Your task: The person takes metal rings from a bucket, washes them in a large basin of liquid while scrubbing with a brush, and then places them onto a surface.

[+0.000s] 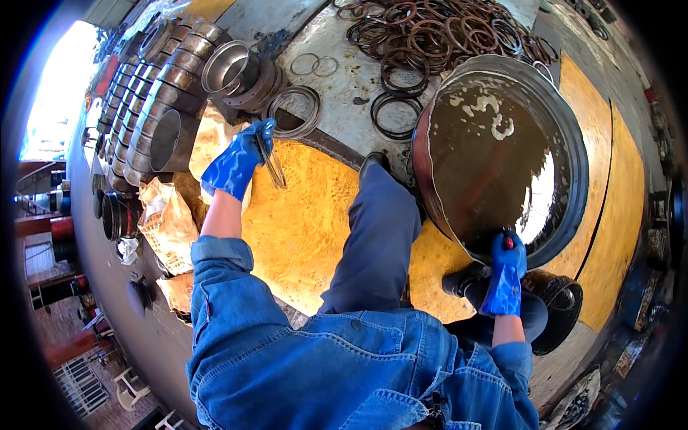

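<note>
My left hand (pixel 240 159), in a blue rubber glove, is closed around a few thin metal rings (pixel 275 172) seen nearly edge-on. They hang over the yellow board, close to a stack of similar thin rings (pixel 295 134). On the right, my gloved right hand (pixel 506 274) grips a red handle (pixel 509 243) at the near rim of a large round metal tub (pixel 573 165). Whatever the handle belongs to is hidden from view. Brown, murky liquid (pixel 476 172) with pale foam patches fills much of the tub.
Rusty rings (pixel 437 32) lie heaped beyond the tub. Rows of metal cylinders (pixel 168 82) and a steel bowl (pixel 228 68) stand at the far left. A paper sack (pixel 166 222) sits left of the yellow board (pixel 294 229). Beside my right knee is a black bucket (pixel 562 312).
</note>
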A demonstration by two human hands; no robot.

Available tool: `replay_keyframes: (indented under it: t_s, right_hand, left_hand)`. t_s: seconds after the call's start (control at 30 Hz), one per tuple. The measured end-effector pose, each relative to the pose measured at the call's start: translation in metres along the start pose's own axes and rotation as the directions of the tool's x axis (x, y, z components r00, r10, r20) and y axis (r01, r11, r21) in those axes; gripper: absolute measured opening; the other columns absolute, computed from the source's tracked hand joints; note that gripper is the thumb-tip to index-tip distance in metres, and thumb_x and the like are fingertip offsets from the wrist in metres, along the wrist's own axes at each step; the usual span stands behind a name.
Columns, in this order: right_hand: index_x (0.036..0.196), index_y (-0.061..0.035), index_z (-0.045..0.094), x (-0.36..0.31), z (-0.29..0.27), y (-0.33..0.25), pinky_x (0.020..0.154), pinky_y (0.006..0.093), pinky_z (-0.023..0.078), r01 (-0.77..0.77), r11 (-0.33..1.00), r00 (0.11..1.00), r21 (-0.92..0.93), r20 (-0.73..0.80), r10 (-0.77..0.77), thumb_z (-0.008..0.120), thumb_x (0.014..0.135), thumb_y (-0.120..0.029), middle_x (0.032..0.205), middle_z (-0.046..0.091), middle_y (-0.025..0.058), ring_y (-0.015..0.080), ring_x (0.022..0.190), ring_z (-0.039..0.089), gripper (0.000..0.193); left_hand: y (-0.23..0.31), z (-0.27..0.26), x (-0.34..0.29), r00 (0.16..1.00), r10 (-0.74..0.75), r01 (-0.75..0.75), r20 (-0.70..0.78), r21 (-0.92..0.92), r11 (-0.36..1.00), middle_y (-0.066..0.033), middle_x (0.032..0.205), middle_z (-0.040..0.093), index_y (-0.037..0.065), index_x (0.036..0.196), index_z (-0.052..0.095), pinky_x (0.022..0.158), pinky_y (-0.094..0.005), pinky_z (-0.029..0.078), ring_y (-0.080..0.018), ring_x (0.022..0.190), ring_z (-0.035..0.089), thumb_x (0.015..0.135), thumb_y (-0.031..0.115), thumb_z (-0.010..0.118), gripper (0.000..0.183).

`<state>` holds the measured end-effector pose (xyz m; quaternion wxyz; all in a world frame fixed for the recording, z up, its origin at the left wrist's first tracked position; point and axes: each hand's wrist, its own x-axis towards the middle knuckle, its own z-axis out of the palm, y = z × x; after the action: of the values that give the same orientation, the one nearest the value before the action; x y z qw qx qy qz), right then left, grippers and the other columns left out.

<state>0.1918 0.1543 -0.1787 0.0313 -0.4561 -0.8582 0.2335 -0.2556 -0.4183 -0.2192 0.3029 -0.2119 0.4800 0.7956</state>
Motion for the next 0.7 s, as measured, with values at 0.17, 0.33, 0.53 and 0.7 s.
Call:
replay_keyframes:
  t_s: [0.17,0.33,0.53,0.7]
  right_hand:
    - [0.118,-0.0075,0.073,0.000,0.001,0.002,0.090,0.0370,0.054,-0.007,0.999,0.996,0.042,0.086,0.003,0.069,0.090,-0.030,0.110,0.074,0.0158,0.0296,0.103,0.072,0.036]
    - [0.120,-0.0020,0.071,0.000,0.006,0.006,0.090,0.0336,0.054,-0.047,0.989,0.990,0.138,0.137,0.028,0.069,0.092,-0.023,0.108,0.075,0.0133,0.0213,0.100,0.071,0.035]
    - [0.120,-0.0004,0.069,-0.001,0.006,0.004,0.090,0.0328,0.054,-0.060,0.992,0.990,0.111,0.132,0.045,0.068,0.095,-0.021,0.110,0.074,0.0126,0.0203,0.100,0.070,0.032]
    - [0.119,-0.0020,0.071,0.000,0.008,0.011,0.091,0.0330,0.054,-0.063,0.985,0.990,0.159,0.139,0.041,0.069,0.095,-0.024,0.111,0.074,0.0124,0.0211,0.101,0.070,0.033]
  left_hand:
    - [0.019,-0.002,-0.002,0.980,0.136,-0.113,-0.144,0.153,0.982,-0.0043,0.083,0.070,0.001,0.117,0.069,0.054,-0.0280,0.049,-0.0144,0.064,0.059,0.101,0.023,0.053,0.032]
    - [0.073,0.016,0.000,0.938,0.283,-0.171,-0.201,0.441,0.881,-0.0032,0.094,0.073,0.005,0.114,0.070,0.054,-0.0261,0.043,-0.0107,0.063,0.054,0.097,0.022,0.053,0.030]
    - [0.110,0.042,0.007,0.951,0.224,-0.103,-0.213,0.467,0.879,0.0066,0.080,0.064,0.011,0.113,0.070,0.049,-0.0226,0.035,-0.0050,0.055,0.045,0.101,0.032,0.057,0.027]
    - [0.125,0.011,0.017,0.982,0.077,-0.070,-0.174,0.045,0.997,0.0099,0.068,0.050,0.012,0.115,0.069,0.046,-0.0228,0.032,-0.0033,0.052,0.041,0.104,0.030,0.053,0.027]
